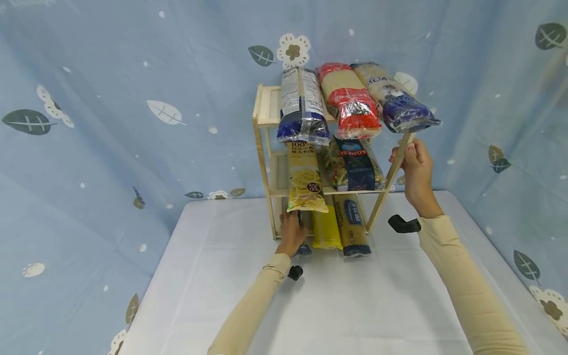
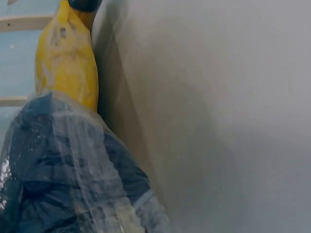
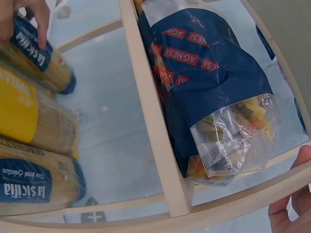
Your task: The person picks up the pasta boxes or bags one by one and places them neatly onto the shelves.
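A wooden three-shelf rack [image 1: 265, 148] stands at the back of a white table [image 1: 337, 305]. My left hand [image 1: 291, 231] reaches into the bottom shelf and holds a blue-ended spaghetti packet [image 1: 304, 250]; in the right wrist view its fingers [image 3: 41, 24] curl on that la sicilia packet [image 3: 34, 53]. My right hand [image 1: 414, 170] grips the rack's right front post [image 1: 390, 177], and its fingers [image 3: 291, 208] show under the shelf rail. A blue and clear packet [image 2: 63, 174] fills the lower left of the left wrist view, where no hand is seen.
On the bottom shelf lie a yellow packet [image 1: 326, 229] and another la sicilia packet [image 1: 353, 227]. The middle shelf holds a yellow bag [image 1: 305, 180] and a blue Agnesi bag [image 3: 209, 82]. Three packets [image 1: 352, 101] overhang the top shelf. Blue patterned cloth surrounds the table.
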`<action>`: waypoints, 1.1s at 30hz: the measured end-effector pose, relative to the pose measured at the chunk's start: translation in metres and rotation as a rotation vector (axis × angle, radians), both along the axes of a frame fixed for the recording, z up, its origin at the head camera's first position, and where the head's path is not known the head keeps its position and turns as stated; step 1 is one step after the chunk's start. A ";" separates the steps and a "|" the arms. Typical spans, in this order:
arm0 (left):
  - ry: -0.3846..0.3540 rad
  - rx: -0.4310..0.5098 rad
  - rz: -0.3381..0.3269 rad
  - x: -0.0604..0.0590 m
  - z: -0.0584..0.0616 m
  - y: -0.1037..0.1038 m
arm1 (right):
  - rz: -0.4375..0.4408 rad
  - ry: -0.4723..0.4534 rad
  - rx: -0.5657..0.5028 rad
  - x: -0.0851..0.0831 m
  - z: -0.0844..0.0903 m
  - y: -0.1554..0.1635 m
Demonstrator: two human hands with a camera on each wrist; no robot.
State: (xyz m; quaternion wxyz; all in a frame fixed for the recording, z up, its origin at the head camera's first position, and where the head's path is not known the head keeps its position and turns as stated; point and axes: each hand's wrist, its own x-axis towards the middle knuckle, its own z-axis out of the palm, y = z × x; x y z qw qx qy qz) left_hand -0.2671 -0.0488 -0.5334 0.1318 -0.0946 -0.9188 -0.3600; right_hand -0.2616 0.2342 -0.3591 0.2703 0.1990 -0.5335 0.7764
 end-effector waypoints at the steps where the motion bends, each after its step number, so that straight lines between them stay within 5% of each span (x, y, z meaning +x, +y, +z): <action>1: -0.001 0.000 0.003 -0.001 0.000 0.000 | 0.002 -0.001 0.002 0.001 0.001 0.000; 11: -0.078 -0.093 0.057 -0.009 -0.004 -0.003 | -0.022 -0.012 0.045 0.007 0.007 -0.005; 15: -0.131 -0.157 0.024 -0.008 -0.007 -0.005 | -0.016 -0.005 0.072 0.010 0.009 -0.007; 18: -0.097 -0.155 -0.027 -0.004 -0.006 -0.006 | -0.025 -0.013 0.089 0.008 0.007 -0.004; 23: 0.009 -0.082 -0.115 0.006 0.008 -0.014 | -0.035 -0.031 0.091 0.000 0.000 0.003; 28: 0.038 -0.044 -0.170 0.020 0.030 -0.025 | -0.019 -0.034 0.098 0.002 0.001 0.008; 33: 0.035 -0.042 -0.184 0.036 0.050 -0.040 | -0.113 -0.166 0.298 0.022 0.000 0.020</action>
